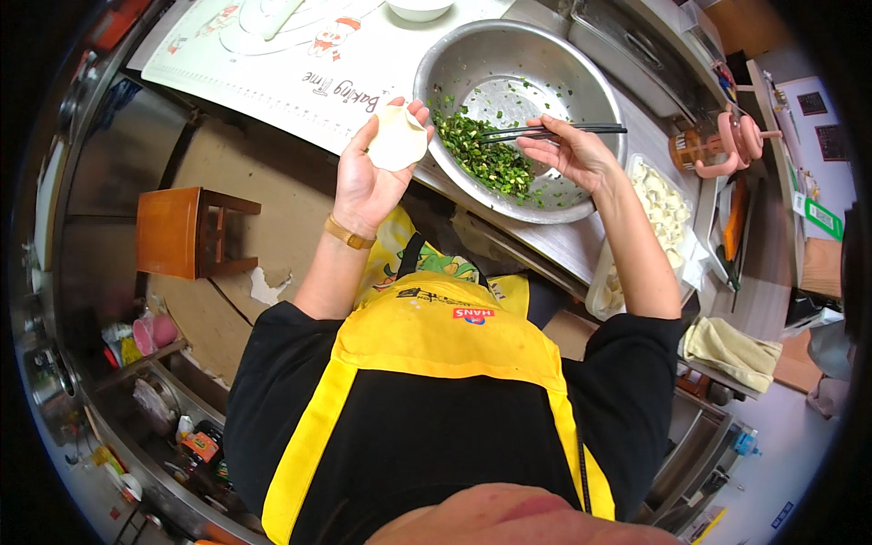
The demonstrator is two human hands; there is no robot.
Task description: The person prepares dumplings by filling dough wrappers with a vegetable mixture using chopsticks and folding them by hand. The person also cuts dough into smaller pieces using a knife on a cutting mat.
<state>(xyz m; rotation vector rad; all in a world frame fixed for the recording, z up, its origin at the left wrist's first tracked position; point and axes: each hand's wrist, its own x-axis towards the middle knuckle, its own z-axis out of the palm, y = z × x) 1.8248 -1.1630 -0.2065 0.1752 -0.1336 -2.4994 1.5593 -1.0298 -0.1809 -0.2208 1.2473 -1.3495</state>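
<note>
On the raised palm and fingers of my left hand [375, 177] lies a round, pale dough wrapper [397, 141], one edge slightly folded. My right hand [572, 151] grips a pair of black chopsticks [586, 127] over a large stainless steel bowl [606, 184]. The chopsticks' tips reach the chopped green filling [487, 157] gathered at the bowl's near left side. Bits of green stick to the bowl's bottom and wall. Beyond my right forearm, a clear plastic container holds rows of folded dumplings [657, 201], partly hidden by the arm.
A white printed baking mat [272, 75] covers the worktop left of the bowl, with a white bowl [420, 8] at its far edge. A pink-lidded drink cup [732, 144] and a folded cloth [730, 347] are at the right. A wooden stool [170, 233] stands at the left.
</note>
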